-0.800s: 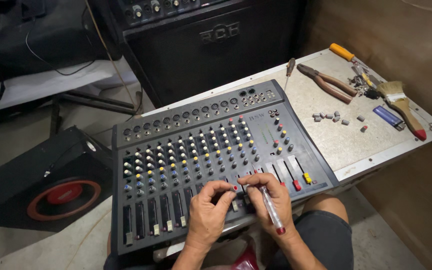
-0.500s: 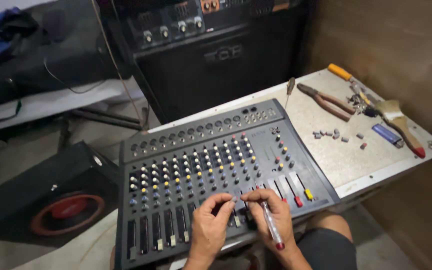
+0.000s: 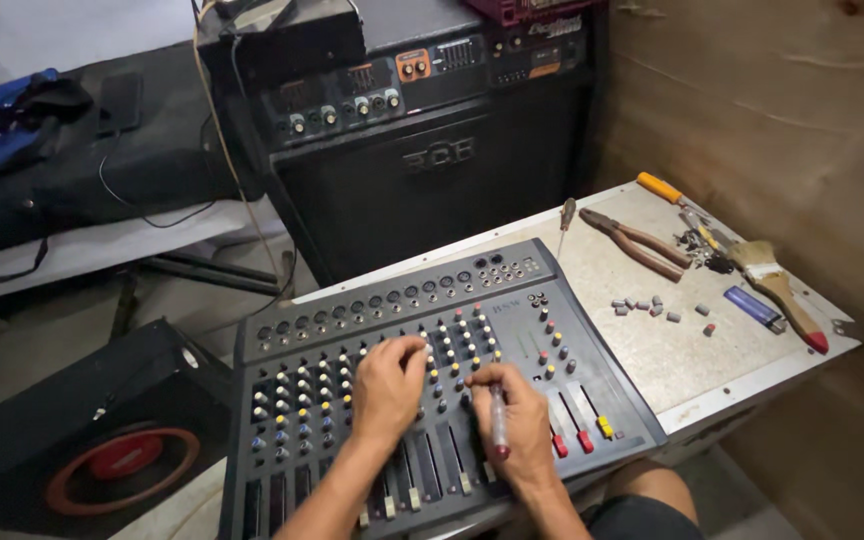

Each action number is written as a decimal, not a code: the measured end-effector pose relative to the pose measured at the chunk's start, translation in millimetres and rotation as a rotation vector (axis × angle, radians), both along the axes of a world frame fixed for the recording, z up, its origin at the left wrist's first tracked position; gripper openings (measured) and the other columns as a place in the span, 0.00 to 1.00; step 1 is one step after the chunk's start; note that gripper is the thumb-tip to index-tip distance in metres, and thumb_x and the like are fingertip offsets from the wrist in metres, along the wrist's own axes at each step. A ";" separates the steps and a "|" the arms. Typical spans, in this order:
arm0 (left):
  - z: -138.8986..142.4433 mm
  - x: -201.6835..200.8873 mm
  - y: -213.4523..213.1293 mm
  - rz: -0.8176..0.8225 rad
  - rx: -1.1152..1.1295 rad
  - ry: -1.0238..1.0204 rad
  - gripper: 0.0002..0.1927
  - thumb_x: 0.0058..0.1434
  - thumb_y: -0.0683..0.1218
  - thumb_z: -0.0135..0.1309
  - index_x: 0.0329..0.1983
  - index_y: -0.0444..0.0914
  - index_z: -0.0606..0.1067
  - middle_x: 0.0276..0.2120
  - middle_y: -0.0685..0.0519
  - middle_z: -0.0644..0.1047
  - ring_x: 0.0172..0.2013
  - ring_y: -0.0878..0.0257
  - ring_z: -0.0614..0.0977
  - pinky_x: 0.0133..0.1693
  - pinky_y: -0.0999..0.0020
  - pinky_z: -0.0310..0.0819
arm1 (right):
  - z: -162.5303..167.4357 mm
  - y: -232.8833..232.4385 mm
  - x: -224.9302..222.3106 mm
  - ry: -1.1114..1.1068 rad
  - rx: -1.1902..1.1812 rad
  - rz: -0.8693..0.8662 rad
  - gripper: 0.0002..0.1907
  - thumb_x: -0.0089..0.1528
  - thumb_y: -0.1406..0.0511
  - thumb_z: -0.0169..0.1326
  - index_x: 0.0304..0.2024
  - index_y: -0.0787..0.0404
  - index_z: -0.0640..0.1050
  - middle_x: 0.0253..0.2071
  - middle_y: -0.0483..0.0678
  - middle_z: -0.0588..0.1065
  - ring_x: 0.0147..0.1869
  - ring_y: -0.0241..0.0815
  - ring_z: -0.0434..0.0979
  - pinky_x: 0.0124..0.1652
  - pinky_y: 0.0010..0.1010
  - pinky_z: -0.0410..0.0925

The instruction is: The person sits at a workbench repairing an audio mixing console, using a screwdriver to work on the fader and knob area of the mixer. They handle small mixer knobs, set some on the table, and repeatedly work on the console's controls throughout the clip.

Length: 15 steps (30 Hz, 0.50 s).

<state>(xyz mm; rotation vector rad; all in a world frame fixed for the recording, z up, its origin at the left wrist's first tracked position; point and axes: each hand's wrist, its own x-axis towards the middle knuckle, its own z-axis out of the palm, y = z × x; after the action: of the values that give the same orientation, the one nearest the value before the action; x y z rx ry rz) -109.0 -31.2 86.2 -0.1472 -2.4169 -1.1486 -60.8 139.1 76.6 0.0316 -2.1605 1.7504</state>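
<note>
From the head camera, a grey audio mixer point(image 3: 422, 370) lies tilted across the near edge of a pale, speckled worktable point(image 3: 672, 350) and the person's lap, its matte metal face studded with rows of small round knobs in yellow, blue and white and with long slider slots ending in red and yellow caps. The left hand point(image 3: 387, 390) rests palm down on the knob rows, fingers curled and pinching at a knob, while the right hand point(image 3: 517, 425) bends beside it, loosely closed round a slim screwdriver point(image 3: 499, 425) with a clear and red handle. Farther back on the table lie pliers point(image 3: 637, 243), a paintbrush point(image 3: 777, 285) and scattered grey caps point(image 3: 652, 307).
</note>
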 end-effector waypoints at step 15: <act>-69.3 -108.4 36.9 -0.010 -0.376 0.070 0.05 0.56 0.43 0.60 0.33 0.39 0.83 0.32 0.48 0.81 0.40 0.48 0.79 0.47 0.56 0.73 | -47.6 26.7 -29.0 0.044 0.065 -0.030 0.03 0.59 0.71 0.57 0.36 0.62 0.79 0.27 0.49 0.80 0.28 0.37 0.79 0.31 0.28 0.71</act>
<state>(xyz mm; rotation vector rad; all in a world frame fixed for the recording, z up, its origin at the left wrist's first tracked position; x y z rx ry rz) -217.4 5.7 16.9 -0.3124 -2.5460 -0.6689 -89.8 165.8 29.0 0.0536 -2.1746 1.6469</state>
